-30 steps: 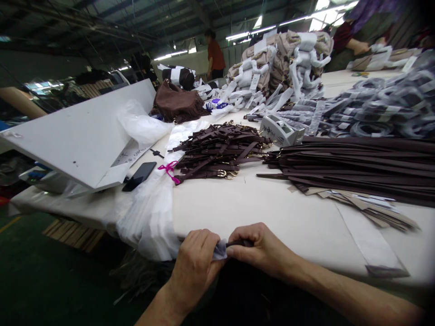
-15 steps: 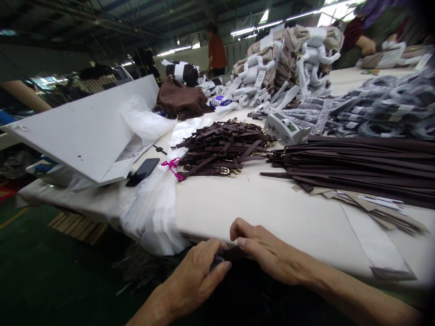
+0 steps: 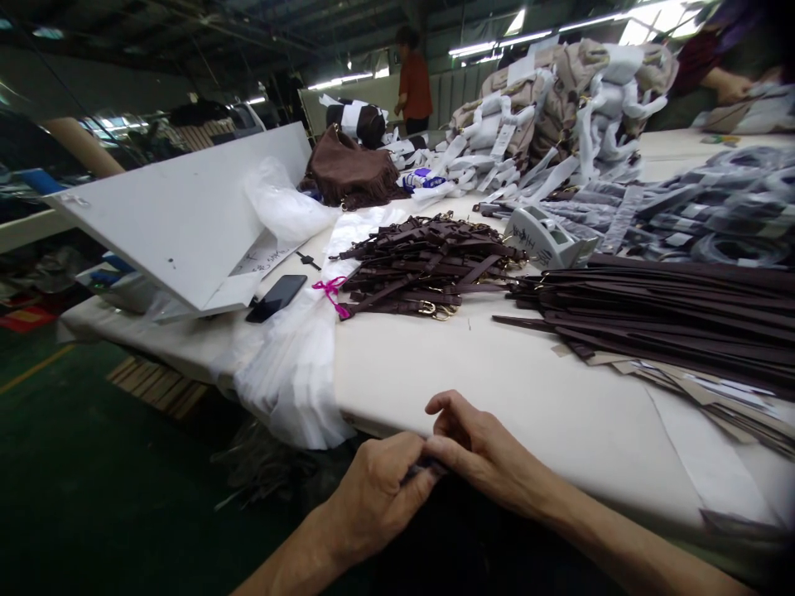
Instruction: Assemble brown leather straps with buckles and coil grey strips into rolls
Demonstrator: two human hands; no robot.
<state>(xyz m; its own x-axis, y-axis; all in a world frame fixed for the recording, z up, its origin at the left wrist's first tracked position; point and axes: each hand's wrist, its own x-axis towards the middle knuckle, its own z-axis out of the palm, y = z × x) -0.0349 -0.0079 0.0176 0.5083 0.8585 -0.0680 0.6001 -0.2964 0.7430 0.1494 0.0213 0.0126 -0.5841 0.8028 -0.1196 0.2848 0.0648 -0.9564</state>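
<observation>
Dark, faintly shiny material shows between the two hands, just at the near edge of the pale surface; fingers cover most of it, so its full shape cannot be told. The left hand comes in from the lower left, its back turned upward, fingers curled over and thumb laid along below, gripping the material between them. The right hand reaches in from the lower right at a long slant, index finger raised and bent like a hook, thumb pointing left so that its tip meets the left hand's fingers; whether it pinches anything is unclear. Beyond them lies a heap of brown straps with gold-coloured buckles, beside a stack of long dark strips. White plastic bags and a phone lie to the left.
</observation>
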